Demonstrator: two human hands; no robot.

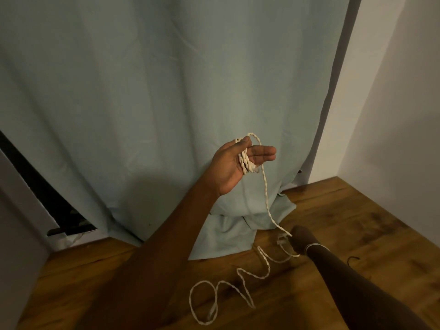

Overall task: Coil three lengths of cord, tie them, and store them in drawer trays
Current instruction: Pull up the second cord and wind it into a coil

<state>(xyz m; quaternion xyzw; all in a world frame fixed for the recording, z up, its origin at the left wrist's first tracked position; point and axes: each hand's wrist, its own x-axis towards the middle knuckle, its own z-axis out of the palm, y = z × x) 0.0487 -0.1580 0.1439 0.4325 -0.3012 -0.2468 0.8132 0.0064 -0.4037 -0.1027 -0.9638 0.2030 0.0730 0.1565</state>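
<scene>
A cream twisted cord [266,191] is wound in several loops around the palm of my left hand [234,166], which is raised in front of the curtain with thumb and fingers partly spread. From those loops one strand hangs down to my right hand [300,238], low by the floor and closed around it. A thin white band circles that wrist. Past the right hand, the loose rest of the cord [240,279] snakes in wavy curves across the wooden floor toward me. No drawer or tray is in view.
A pale blue-green curtain [166,91] fills the background, its hem bunched on the wooden floor [345,222]. A white wall [400,103] stands at the right. A dark gap beside a white frame [35,186] is at the left. A small dark loop [352,259] lies on the floor.
</scene>
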